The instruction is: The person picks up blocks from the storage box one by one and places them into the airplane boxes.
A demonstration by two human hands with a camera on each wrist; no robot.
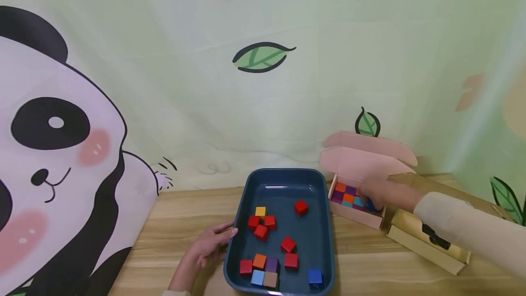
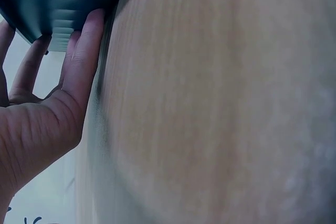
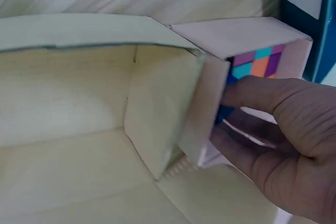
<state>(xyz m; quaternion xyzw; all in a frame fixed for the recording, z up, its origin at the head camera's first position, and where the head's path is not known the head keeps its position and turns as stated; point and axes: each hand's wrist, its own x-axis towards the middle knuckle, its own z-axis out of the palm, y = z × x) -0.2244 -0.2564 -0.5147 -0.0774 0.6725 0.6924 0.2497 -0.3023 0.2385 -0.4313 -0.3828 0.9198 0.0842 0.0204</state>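
In the head view, a dark blue tray holds several red blocks and a few of other colours, including a blue block at its lower right. My left hand rests against the tray's left side, its fairly straight fingers touching the outer wall. To the right of the tray stands a pink box with its lid raised, packed with coloured blocks. Reaching into that box, my right hand pinches a blue block at the box's end, between thumb and fingers. The hand partly hides the block.
An open cardboard box stands right of the pink box, with a black item on it, partly behind my sleeve. A printed backdrop hangs behind the wooden table.
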